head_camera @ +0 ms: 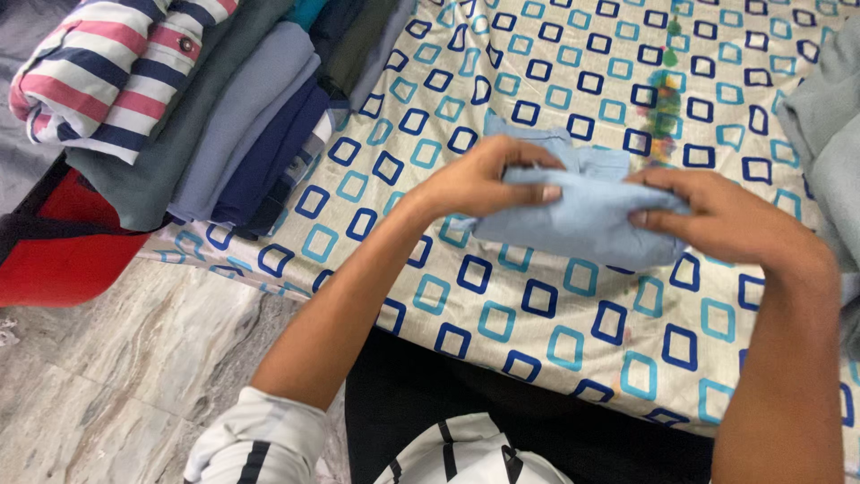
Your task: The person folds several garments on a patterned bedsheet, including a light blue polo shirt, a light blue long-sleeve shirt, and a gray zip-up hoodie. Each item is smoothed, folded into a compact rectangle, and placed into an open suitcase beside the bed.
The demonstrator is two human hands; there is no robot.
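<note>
Both hands grip a folded light-blue garment (587,215) over the patterned sheet (555,81). The left hand (484,179) pinches its left end, the right hand (717,215) its right. Folded clothes (242,116) lie far left.

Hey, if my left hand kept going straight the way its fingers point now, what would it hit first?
Your left hand points rightward across the light blue cloth it grips. Going on, it would likely meet your right hand first, holding the same cloth's other end, though depth is hard to judge.

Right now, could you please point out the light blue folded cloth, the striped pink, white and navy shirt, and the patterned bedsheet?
light blue folded cloth (587,220), head view, its middle.
striped pink, white and navy shirt (107,72), head view, its folded front.
patterned bedsheet (555,81), head view, bare part.
</note>
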